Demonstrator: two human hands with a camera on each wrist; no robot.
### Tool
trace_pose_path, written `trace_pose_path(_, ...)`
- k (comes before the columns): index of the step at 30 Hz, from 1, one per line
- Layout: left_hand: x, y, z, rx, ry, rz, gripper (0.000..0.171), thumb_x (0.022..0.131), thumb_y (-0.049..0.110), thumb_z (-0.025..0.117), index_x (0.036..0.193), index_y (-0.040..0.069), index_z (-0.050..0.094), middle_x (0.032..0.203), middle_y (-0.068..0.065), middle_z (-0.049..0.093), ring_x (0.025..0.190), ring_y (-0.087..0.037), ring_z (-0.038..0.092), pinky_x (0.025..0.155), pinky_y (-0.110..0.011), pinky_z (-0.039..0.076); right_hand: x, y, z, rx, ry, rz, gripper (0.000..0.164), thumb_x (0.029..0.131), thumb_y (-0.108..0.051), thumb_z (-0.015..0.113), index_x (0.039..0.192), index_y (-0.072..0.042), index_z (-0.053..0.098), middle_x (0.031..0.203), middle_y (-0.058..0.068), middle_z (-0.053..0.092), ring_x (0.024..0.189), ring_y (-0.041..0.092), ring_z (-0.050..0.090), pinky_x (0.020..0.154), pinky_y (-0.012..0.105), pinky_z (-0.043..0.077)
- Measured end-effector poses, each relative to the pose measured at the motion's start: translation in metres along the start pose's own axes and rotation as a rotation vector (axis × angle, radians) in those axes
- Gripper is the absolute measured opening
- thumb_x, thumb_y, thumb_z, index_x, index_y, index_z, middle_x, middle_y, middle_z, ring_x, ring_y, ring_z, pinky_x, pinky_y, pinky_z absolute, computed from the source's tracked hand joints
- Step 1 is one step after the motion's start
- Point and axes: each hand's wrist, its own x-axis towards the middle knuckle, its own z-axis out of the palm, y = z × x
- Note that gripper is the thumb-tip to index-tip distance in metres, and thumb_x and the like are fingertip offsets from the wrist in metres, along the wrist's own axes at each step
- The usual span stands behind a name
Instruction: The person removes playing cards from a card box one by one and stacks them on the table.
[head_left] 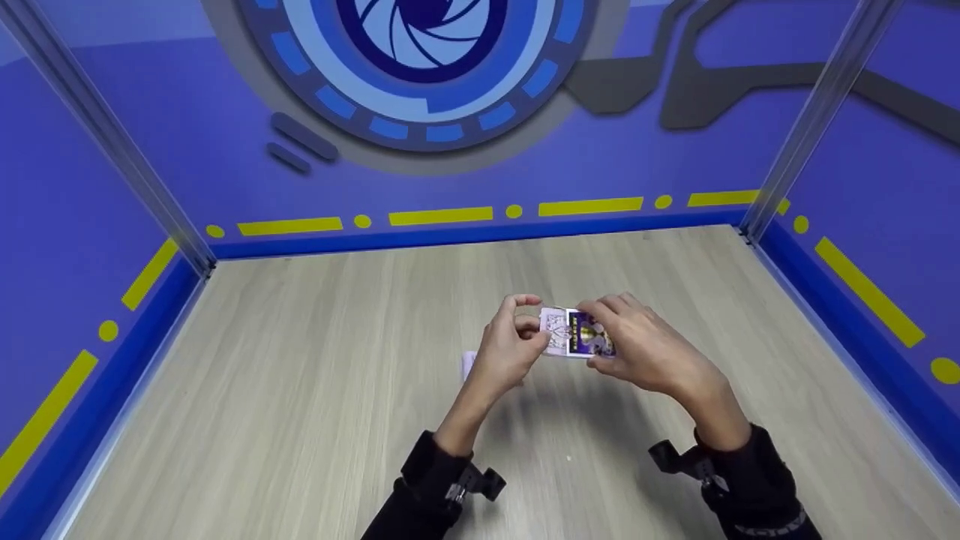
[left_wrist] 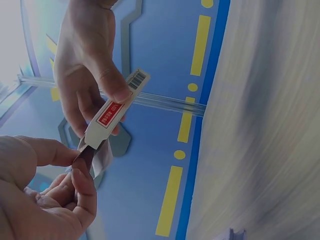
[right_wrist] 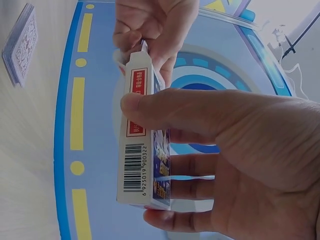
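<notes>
My right hand [head_left: 637, 341] grips a small card box [right_wrist: 135, 125] between thumb and fingers, above the table. The box has a white narrow side with a barcode and a red label, and a dark printed face. Patterned playing cards [head_left: 555, 330] stick out of its left end. With thumb and fingers my left hand [left_wrist: 55, 185] pinches these cards at the box's open end. A white flap [left_wrist: 103, 157] hangs beside that opening. How many cards are inside the box is hidden.
A stack of patterned cards [right_wrist: 22, 47] lies on the wooden table [head_left: 315, 390], partly behind my left hand in the head view. Blue printed walls [head_left: 187, 150] with yellow dashes enclose the table at the back and both sides.
</notes>
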Motion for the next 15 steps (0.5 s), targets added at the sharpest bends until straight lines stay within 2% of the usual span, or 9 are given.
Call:
trace_pose_path(4, -0.0014, 0.0024, -0.0022, 0.079, 0.067, 0.065, 0.039, 0.096, 0.002, 0.063, 0.134, 0.008, 0.057, 0.084, 0.003, 0.065, 0.072, -0.008, 0.054, 0.06, -0.023, 0.042, -0.0003, 0.0021, -0.0007, 0.004, -0.003, 0.012, 0.07, 0.078, -0.016, 0.092, 0.137, -0.001, 0.058, 0.124, 0.017, 0.063, 0.111, 0.032, 0.058, 0.09, 0.052, 0.051)
trace_pose_path(8, -0.0014, 0.0031, -0.0049, 0.245, 0.1, 0.124, 0.028, 0.1, 0.01, 0.066, 0.128, 0.01, 0.068, 0.08, 0.004, 0.057, 0.069, -0.007, 0.05, 0.058, -0.023, 0.04, -0.0008, 0.0035, -0.0013, 0.003, -0.004, 0.014, 0.07, 0.078, -0.016, 0.092, 0.138, -0.001, 0.058, 0.124, 0.018, 0.063, 0.11, 0.032, 0.058, 0.089, 0.053, 0.051)
trace_pose_path(10, -0.0017, 0.0037, -0.0067, 0.346, 0.08, 0.127, 0.027, 0.1, 0.015, 0.067, 0.127, 0.011, 0.07, 0.088, 0.003, 0.06, 0.074, -0.008, 0.051, 0.063, -0.023, 0.042, -0.0012, 0.0034, -0.0016, 0.002, -0.006, 0.013, 0.07, 0.078, -0.016, 0.091, 0.138, -0.002, 0.058, 0.125, 0.018, 0.063, 0.112, 0.033, 0.058, 0.09, 0.054, 0.051)
trace_pose_path(12, -0.0026, 0.0042, -0.0085, 0.442, 0.037, 0.119, 0.031, 0.099, 0.02, 0.07, 0.129, 0.011, 0.07, 0.102, 0.0, 0.061, 0.083, -0.01, 0.054, 0.07, -0.025, 0.046, -0.0011, 0.0031, -0.0012, 0.002, -0.005, 0.011, 0.07, 0.077, -0.016, 0.092, 0.137, -0.002, 0.058, 0.125, 0.018, 0.063, 0.113, 0.033, 0.058, 0.091, 0.054, 0.051)
trace_pose_path(15, -0.0043, 0.0055, -0.0105, 0.541, -0.039, 0.129, 0.041, 0.097, 0.025, 0.074, 0.134, 0.01, 0.066, 0.127, -0.004, 0.055, 0.104, -0.014, 0.055, 0.086, -0.028, 0.049, -0.0009, 0.0024, -0.0006, 0.001, -0.002, 0.005, 0.069, 0.077, -0.016, 0.092, 0.136, -0.001, 0.059, 0.124, 0.018, 0.064, 0.112, 0.033, 0.059, 0.09, 0.053, 0.051)
